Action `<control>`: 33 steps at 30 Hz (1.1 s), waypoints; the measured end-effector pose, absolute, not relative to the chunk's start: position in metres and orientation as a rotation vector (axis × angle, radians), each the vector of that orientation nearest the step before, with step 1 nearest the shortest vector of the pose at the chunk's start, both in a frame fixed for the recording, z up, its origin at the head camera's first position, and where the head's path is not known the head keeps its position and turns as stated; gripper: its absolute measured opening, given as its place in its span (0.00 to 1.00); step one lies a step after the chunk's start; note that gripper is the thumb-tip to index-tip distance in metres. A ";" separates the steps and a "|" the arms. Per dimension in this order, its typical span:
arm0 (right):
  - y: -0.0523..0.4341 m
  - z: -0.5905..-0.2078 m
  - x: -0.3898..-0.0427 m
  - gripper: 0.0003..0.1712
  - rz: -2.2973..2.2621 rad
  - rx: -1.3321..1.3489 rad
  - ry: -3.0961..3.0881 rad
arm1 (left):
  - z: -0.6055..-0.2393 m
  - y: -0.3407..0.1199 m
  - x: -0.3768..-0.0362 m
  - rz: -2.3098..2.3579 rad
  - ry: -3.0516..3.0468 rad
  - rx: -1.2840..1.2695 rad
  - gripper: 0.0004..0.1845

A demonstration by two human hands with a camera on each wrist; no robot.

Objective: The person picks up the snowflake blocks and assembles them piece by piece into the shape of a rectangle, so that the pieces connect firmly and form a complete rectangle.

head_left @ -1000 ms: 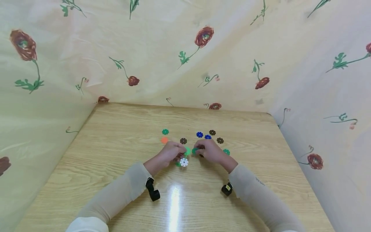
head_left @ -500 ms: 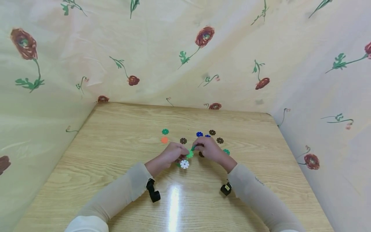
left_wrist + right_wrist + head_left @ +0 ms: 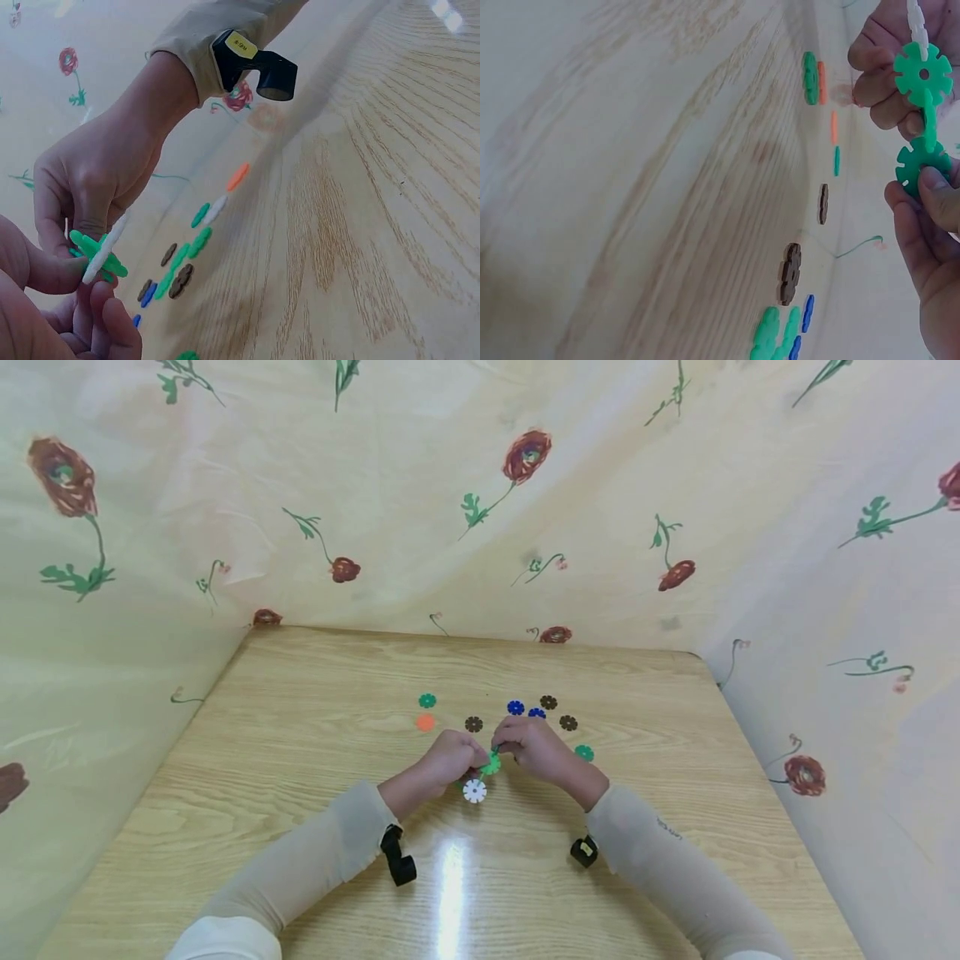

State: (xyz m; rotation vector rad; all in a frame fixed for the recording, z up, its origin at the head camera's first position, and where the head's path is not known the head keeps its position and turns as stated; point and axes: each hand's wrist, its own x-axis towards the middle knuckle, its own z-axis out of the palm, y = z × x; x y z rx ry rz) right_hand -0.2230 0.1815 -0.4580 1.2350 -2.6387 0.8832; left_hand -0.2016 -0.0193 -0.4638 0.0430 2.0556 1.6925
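Observation:
Slotted plastic snowflake discs are linked into a short chain between my hands. In the head view my left hand (image 3: pixel 442 762) grips the chain beside a white disc (image 3: pixel 474 791) and a bright green disc (image 3: pixel 491 765). My right hand (image 3: pixel 536 748) pinches a green disc (image 3: pixel 913 166) at the chain's other end, thumb on its face in the right wrist view. Between that disc and the upper green disc (image 3: pixel 923 73), a further green disc (image 3: pixel 930 126) shows edge-on, slotted into both. Left-hand fingers hide part of the chain.
Loose discs lie on the wooden table (image 3: pixel 337 693) beyond the hands: green (image 3: pixel 427 701), orange (image 3: pixel 425 722), brown (image 3: pixel 474 724) and blue (image 3: pixel 515 707). Another green disc (image 3: pixel 584 752) sits right of my right hand. Flowered cloth (image 3: pixel 420 510) hangs behind the table.
My right hand has brought its green disc left and against the chain, tilting it edge-on in the head view. The white disc in the left hand has dropped slightly nearer to me.

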 end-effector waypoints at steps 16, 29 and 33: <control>0.174 -0.455 -0.218 0.17 0.721 1.345 -2.468 | -0.463 -0.016 -0.200 1.695 2.125 -0.065 0.06; 0.187 -0.455 -0.226 0.20 0.792 0.903 -2.992 | -0.461 -0.019 -0.203 1.697 2.082 0.007 0.12; 0.199 -0.460 -0.229 0.19 0.478 0.804 -3.184 | -0.461 -0.018 -0.203 1.701 2.076 0.002 0.16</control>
